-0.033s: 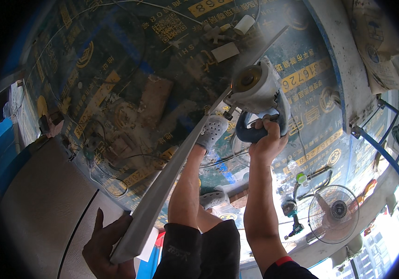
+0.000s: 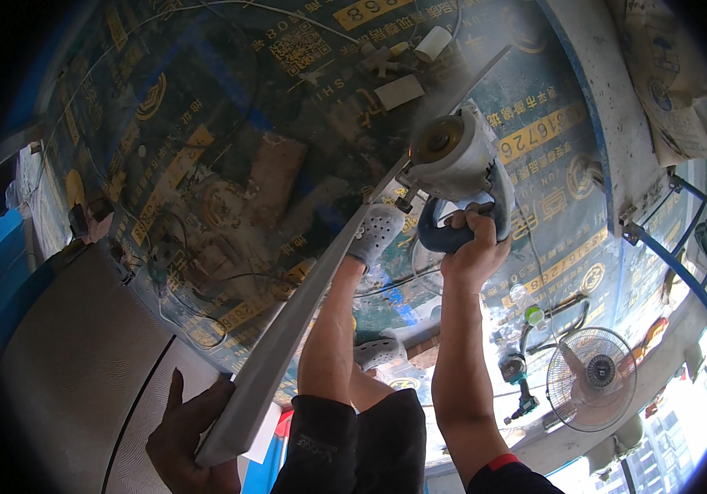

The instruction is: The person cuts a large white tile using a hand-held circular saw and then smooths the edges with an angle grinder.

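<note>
At your left, a broad grey-beige ribbed panel (image 2: 73, 354) runs into the dark rim, so its outer edge is lost. Right of it, your left hand (image 2: 184, 436) is against the near end of a long, narrow grey slab (image 2: 287, 321); one finger points up free, but the slab covers part of the hand, so you cannot tell how firmly it is closed. The slab slants from near left to far right, across the dark green floor covering with yellow print (image 2: 230, 107); its far stretch is partly hidden by your saw and blurred by pale haze. Beside its middle is your grey perforated clog (image 2: 382, 235); the other grey clog (image 2: 380, 352) is partly covered. Your right hand (image 2: 477, 251), well apart from the left, is clamped around the blue loop handle of a pale-bodied circular saw (image 2: 460, 165). An orange glint shows at the slab, but the cutting edge itself is hard to make out. Farther right, a round wire-caged fan (image 2: 592, 379) stands near strong glare, and a brown paper sack (image 2: 670, 107) is cut off by the far-right rim.
</note>
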Tool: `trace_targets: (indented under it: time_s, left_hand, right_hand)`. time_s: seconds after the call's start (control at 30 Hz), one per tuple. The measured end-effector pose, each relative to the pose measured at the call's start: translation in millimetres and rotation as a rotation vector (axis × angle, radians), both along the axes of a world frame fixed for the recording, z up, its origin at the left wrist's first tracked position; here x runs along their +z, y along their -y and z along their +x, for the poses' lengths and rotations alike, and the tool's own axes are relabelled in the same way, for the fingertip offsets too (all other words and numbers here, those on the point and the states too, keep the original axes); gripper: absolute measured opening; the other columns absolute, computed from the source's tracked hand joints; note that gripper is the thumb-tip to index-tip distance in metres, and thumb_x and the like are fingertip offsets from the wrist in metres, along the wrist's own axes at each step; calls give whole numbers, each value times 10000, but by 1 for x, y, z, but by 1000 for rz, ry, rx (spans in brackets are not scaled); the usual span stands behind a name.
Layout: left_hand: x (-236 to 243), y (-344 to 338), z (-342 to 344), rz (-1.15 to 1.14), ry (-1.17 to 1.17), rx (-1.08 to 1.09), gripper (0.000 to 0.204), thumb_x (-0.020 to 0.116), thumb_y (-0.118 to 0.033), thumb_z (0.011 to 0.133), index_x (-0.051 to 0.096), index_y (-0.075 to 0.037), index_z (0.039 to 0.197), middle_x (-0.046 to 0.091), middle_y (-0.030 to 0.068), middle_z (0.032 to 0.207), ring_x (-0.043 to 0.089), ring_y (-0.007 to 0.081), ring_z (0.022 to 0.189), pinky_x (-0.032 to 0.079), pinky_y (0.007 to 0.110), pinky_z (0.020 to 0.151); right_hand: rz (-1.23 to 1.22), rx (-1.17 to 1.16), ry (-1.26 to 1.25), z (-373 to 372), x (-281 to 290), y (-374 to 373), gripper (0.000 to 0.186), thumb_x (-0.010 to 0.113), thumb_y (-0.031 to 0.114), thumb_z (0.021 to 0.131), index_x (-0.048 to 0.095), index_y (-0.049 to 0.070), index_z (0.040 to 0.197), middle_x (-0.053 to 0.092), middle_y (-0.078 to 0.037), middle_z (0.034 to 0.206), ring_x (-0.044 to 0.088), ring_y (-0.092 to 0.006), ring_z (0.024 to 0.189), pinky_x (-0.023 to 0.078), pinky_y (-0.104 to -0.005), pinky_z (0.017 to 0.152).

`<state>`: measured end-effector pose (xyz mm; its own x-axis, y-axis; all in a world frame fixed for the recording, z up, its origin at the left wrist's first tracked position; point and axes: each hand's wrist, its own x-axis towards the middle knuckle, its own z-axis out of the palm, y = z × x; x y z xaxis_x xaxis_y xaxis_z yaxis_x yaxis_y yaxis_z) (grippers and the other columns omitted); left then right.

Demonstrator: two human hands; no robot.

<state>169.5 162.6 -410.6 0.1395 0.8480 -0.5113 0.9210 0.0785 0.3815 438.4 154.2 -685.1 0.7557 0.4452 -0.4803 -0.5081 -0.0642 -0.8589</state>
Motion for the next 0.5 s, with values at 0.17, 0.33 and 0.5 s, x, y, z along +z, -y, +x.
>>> trace_targets:
  time_s: [0.17,0.33,0.5]
  left_hand:
    - [0,0,0,14,4,-19,484,720,-192,789,582,51,1185,638,249,1091,649,349,982,508,366,803]
    - [0,0,1,7,30,23,475,724,-166,783,583,59,1177,640,249,1086,653,333,982,506,357,804]
    - [0,0,2,-12,32,62,471,723,-153,782,581,75,1169,643,253,1076,655,323,977,505,353,804]
  right_hand:
    - [3,-20,10,-6,6,-3,131,496,8,681,551,-35,791,522,-88,687,505,-188,559,473,-324,551]
    - [17,-34,11,-8,5,-1,110,502,26,686,545,-44,759,517,-85,657,495,-185,544,457,-323,550]
    - [-17,-7,23,-9,3,3,105,504,31,698,548,-47,753,515,-78,657,485,-175,545,444,-312,554]
